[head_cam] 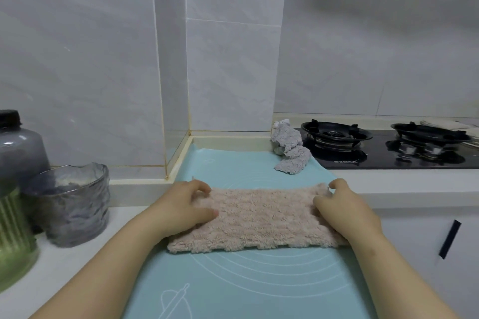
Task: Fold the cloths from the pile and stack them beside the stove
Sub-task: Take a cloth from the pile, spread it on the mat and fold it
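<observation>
A fluffy pink cloth lies as a wide rectangle on the light blue mat. My left hand grips its left end, fingers curled over the far corner and thumb on top. My right hand grips the right end the same way, fingers hooked over the far right corner. A crumpled grey cloth sits at the mat's far right corner, touching the left edge of the black gas stove.
A ribbed grey glass cup, a dark-capped grey jar and a green ribbed container stand on the white counter at the left. The tiled wall corner rises behind the mat. A cabinet door with a black handle is at the lower right.
</observation>
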Tool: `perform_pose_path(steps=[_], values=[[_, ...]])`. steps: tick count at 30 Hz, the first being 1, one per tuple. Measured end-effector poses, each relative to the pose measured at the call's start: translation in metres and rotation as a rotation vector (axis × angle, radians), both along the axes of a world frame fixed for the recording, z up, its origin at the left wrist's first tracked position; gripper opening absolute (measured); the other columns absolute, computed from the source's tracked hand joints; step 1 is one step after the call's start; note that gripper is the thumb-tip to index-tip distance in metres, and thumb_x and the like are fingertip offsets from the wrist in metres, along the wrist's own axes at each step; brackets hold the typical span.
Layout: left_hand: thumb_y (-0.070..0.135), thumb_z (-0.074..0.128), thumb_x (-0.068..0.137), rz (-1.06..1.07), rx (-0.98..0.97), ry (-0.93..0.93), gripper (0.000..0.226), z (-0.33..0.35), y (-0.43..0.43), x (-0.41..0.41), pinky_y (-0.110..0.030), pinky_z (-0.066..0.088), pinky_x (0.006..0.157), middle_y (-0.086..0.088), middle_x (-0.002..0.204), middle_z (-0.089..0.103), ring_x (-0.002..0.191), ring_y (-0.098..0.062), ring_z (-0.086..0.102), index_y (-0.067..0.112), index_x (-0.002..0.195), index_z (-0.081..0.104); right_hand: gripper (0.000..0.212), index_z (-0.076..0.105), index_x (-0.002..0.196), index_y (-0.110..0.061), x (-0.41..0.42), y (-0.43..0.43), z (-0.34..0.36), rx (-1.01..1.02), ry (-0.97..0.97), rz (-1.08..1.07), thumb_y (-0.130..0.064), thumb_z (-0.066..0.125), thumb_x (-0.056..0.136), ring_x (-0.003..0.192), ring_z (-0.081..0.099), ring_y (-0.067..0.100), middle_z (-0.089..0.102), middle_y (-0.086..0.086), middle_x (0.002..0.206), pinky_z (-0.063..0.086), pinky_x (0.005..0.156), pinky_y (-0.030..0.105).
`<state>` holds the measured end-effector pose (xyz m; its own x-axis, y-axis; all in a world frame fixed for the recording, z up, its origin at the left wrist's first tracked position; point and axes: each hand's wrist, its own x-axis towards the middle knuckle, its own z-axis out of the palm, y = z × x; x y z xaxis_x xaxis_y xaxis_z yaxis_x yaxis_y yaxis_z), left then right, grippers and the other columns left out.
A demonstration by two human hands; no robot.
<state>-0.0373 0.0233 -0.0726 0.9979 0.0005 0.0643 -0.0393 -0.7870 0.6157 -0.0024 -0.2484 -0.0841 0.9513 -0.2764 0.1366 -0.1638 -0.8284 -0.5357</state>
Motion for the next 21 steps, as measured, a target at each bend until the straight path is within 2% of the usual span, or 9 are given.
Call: perform_pose_path(steps=[2,5,8,10,12,14,17,19,21], values=[[0.024,0.069,0.083,0.015,0.035,-0.012,0.032,-0.002,0.001,0.001,-0.014,0.040,0.071,0.006,0.121,0.055,0.096,-0.010,0.058,0.026,0.112,0.057,0.040,0.038,0.119,-0.017,-0.004,-0.001,0.001,-0.027,0.063,0.009,-0.033,0.049,0.084,0.099,0.055,0.027,0.059,0.007,0.110,0.042,0.077,0.033],[0.012,0.064,0.084,0.122,-0.048,-0.131,0.023,-0.003,-0.003,0.003,-0.014,0.040,0.059,0.008,0.117,0.057,0.074,-0.012,0.058,0.030,0.099,0.061,0.035,0.038,0.115,-0.018,-0.005,-0.001,-0.001,-0.008,0.046,0.032,-0.026,0.051,0.083,0.089,0.059,0.026,0.064,0.004,0.096,0.046,0.073,0.032],[0.005,0.057,0.087,0.156,0.046,-0.272,0.029,-0.007,-0.008,0.006,-0.018,0.035,0.082,0.004,0.123,0.052,0.110,-0.016,0.052,0.024,0.108,0.063,0.039,0.037,0.125,-0.025,-0.006,0.003,-0.002,0.072,-0.164,0.038,-0.014,0.045,0.088,0.081,0.057,0.025,0.062,0.001,0.089,0.043,0.062,0.031],[0.006,0.049,0.090,0.172,0.172,-0.284,0.035,-0.010,-0.010,0.006,-0.024,0.034,0.093,-0.003,0.138,0.039,0.126,-0.022,0.041,0.025,0.119,0.058,0.044,0.035,0.132,-0.029,-0.007,0.005,-0.001,0.063,-0.255,0.033,-0.016,0.045,0.091,0.083,0.056,0.025,0.059,-0.001,0.092,0.042,0.062,0.031],[0.017,0.043,0.095,0.178,0.315,-0.319,0.040,-0.010,-0.013,0.003,-0.032,0.031,0.105,-0.005,0.156,0.010,0.139,-0.026,0.024,0.029,0.133,0.045,0.048,0.030,0.138,-0.029,-0.008,0.006,-0.003,0.009,-0.211,0.027,-0.024,0.046,0.093,0.092,0.056,0.025,0.059,0.000,0.102,0.042,0.066,0.032],[0.031,0.037,0.098,0.087,0.348,-0.364,0.045,-0.009,-0.020,-0.001,-0.033,0.018,0.114,0.000,0.158,-0.007,0.145,-0.020,0.005,0.031,0.143,0.031,0.053,0.025,0.140,-0.027,-0.010,0.006,-0.002,-0.067,-0.107,0.010,-0.035,0.045,0.091,0.103,0.055,0.027,0.058,0.004,0.113,0.040,0.071,0.032],[0.050,0.027,0.097,-0.118,0.410,-0.135,0.054,-0.016,-0.031,0.001,-0.036,0.001,0.118,0.005,0.159,-0.008,0.146,-0.014,-0.009,0.036,0.148,0.013,0.054,0.026,0.138,-0.024,-0.014,0.006,0.001,-0.079,0.006,-0.001,-0.039,0.044,0.089,0.104,0.053,0.027,0.056,0.005,0.118,0.036,0.070,0.032],[0.056,0.020,0.096,-0.176,0.545,0.040,0.057,-0.021,-0.033,0.003,-0.038,-0.002,0.118,0.005,0.159,-0.005,0.146,-0.014,-0.008,0.038,0.148,0.005,0.046,0.033,0.129,-0.022,-0.017,0.007,0.004,-0.056,0.052,0.003,-0.037,0.046,0.087,0.094,0.050,0.025,0.056,0.004,0.108,0.036,0.069,0.031],[0.060,0.016,0.094,-0.164,0.576,0.041,0.059,-0.021,-0.032,0.005,-0.040,-0.003,0.118,0.006,0.159,-0.006,0.146,-0.014,-0.009,0.038,0.148,0.003,0.037,0.037,0.118,-0.022,-0.018,0.007,0.004,-0.013,0.062,-0.003,-0.035,0.049,0.085,0.088,0.051,0.025,0.057,0.002,0.097,0.037,0.067,0.031]])
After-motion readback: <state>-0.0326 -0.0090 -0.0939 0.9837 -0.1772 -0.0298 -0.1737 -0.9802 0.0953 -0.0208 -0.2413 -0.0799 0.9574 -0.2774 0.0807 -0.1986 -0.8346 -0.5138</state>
